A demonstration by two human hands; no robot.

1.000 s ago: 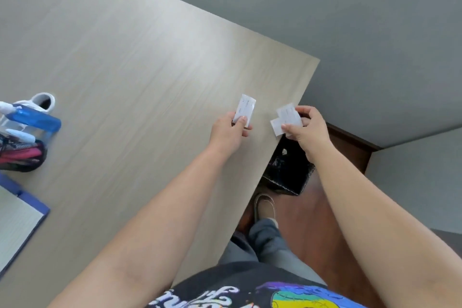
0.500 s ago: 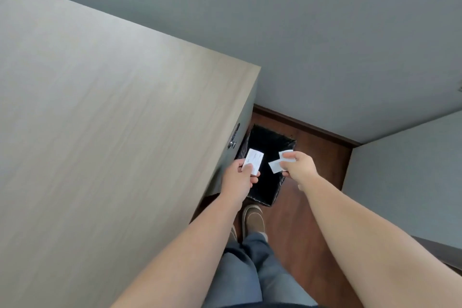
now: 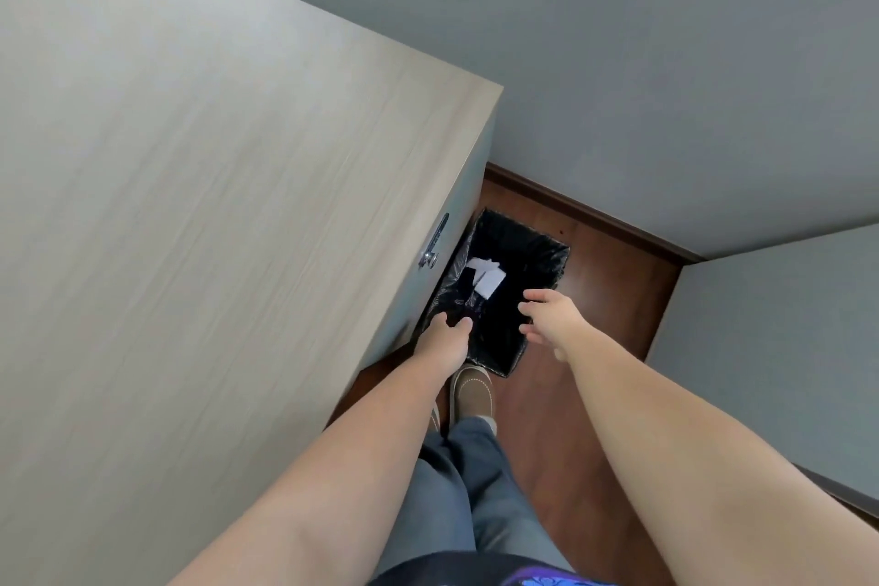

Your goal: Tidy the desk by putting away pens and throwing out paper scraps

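Note:
White paper scraps (image 3: 486, 277) lie inside the black-lined waste bin (image 3: 551, 262) on the floor beside the desk. My left hand (image 3: 444, 335) hovers over the bin's near left part, fingers apart and holding nothing. My right hand (image 3: 551, 319) is spread above the bin's right side, also holding nothing. No pens are in view.
The light wooden desk (image 3: 190, 228) fills the left, with a metal drawer lock (image 3: 430, 258) on its side next to the bin. My brown shoe (image 3: 471, 393) stands on the reddish wood floor just before the bin. Grey walls close the corner behind.
Both hands let go of the paper scraps, which dropped into the bin. The hands opened and sank lower over it; the view tilted further toward the floor.

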